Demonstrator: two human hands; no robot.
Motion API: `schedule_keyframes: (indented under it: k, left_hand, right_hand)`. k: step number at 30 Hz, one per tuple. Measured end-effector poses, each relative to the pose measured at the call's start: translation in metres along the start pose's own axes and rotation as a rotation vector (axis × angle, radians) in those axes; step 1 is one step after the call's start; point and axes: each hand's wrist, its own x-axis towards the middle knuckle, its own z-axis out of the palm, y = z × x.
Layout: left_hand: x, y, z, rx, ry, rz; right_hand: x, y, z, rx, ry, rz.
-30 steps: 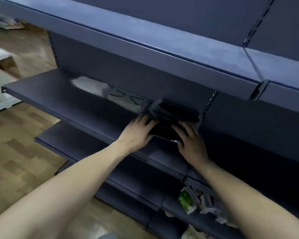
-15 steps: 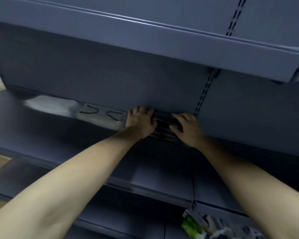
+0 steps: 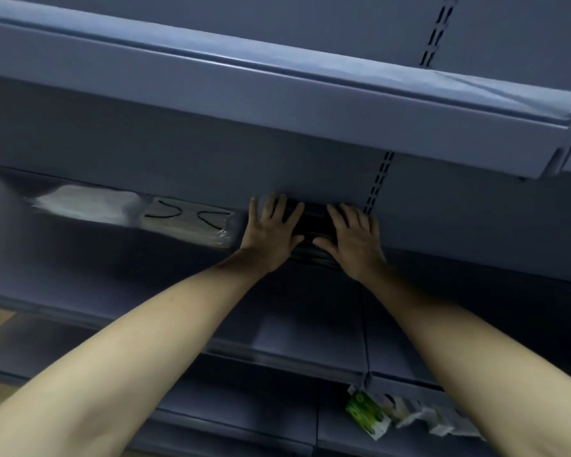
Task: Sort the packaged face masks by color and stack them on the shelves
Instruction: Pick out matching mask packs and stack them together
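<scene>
Both hands, left hand point(image 3: 271, 230) and right hand point(image 3: 351, 240), spread flat on black masks point(image 3: 314, 225) at shelf point(image 3: 178, 275) back, beside white masks point(image 3: 185, 219); press evenly, square edges against the back panel.

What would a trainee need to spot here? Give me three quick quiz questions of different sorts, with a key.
1. True or false: both hands lie flat on the black mask stack.
2. Which stack sits directly beside the left hand? A) white packs with black ear loops B) green box C) red packs
3. Fill in: the green box lies on a shelf ____ the right hand.

Key: 1 true; 2 A; 3 below.
</scene>
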Motion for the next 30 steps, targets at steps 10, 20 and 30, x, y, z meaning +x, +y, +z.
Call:
schedule_keyframes:
  k: [10,20,30]
  left_hand:
    - [-0.057,0.038,-0.041,-0.172,-0.118,0.142]
    - [-0.083,0.136,-0.073,-0.273,-0.146,0.359]
    - [-0.133,0.346,-0.113,-0.344,-0.21,0.605]
  right_hand:
    - [-0.069,-0.02,-0.038,0.133,-0.054,0.131]
    - [-0.187,0.025,-0.079,0.117,-0.161,0.334]
    - [-0.384,0.157,-0.114,0.153,-0.096,0.632]
